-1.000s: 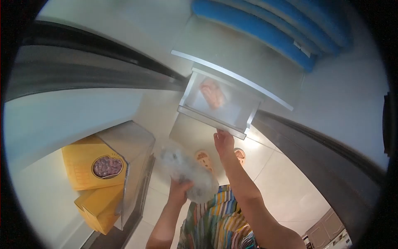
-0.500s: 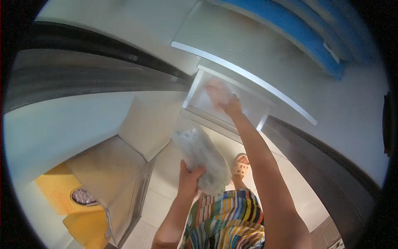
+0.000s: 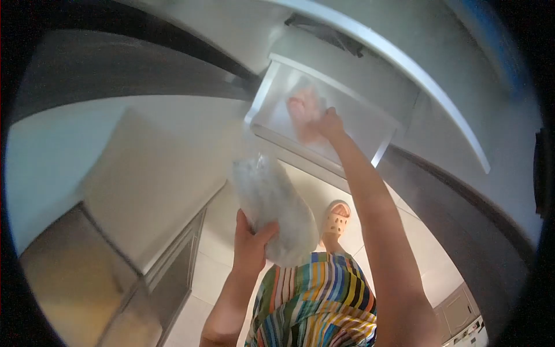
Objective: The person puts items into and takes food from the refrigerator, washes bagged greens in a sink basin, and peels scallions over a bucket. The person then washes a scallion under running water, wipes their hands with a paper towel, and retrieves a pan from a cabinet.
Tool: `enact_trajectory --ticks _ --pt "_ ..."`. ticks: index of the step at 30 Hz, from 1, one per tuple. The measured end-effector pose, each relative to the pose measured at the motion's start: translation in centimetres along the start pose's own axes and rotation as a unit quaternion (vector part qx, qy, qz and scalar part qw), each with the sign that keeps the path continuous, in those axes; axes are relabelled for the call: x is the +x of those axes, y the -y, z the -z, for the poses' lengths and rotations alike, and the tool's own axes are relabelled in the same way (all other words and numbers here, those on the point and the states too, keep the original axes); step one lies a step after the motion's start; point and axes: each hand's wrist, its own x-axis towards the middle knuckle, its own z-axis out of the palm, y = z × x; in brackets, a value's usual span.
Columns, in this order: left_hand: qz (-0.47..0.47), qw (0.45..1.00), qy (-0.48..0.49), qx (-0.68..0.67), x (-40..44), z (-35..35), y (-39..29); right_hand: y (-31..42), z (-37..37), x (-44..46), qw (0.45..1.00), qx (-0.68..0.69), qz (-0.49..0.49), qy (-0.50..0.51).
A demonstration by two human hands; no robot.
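My left hand (image 3: 252, 240) grips a clear, crinkled plastic bag (image 3: 277, 208) from its left side, thumb on top; the pale greenish contents cannot be made out. My right hand (image 3: 328, 124) reaches into a white pull-out drawer (image 3: 370, 130), closed on a blurred pinkish package (image 3: 304, 110) in clear wrap. Whether that package touches the drawer bottom I cannot tell. The two hands are well apart, the bag hanging in front of the drawer and nearer my body.
A white-edged shelf (image 3: 399, 49) arches above the drawer. Dark door edges stand on the left (image 3: 133, 72) and right (image 3: 451, 196). A grey-beige panel (image 3: 156, 185) is at lower left. My foot in a cream clog (image 3: 336, 218) is on the tiled floor (image 3: 225, 260).
The view has shifted, bringing the drawer higher in view and a dark object under the shelf into sight. Both hands keep hold of their things; the yellow box at lower left has become blurred and mostly covered.
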Motion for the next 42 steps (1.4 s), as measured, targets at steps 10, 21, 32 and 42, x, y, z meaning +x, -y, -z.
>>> enact_trajectory --ticks 10,21,32,42 --pt "-0.066 0.962 0.049 0.260 5.7 -3.9 -2.7 -3.0 9.1 -9.0 0.687 0.690 -0.156 0.170" --pt "-0.002 0.977 0.086 0.196 18.9 -12.0 -0.1 -5.6 11.7 -14.3 0.579 0.791 -0.120 0.155" --pt "-0.134 0.883 -0.036 0.449 18.3 -11.3 -0.4 -5.3 5.9 -7.1 0.943 0.327 -0.061 -0.007" --pt "-0.021 0.988 -0.033 0.151 8.3 -2.7 6.5 1.2 8.5 -7.3 0.982 0.120 0.118 0.085"
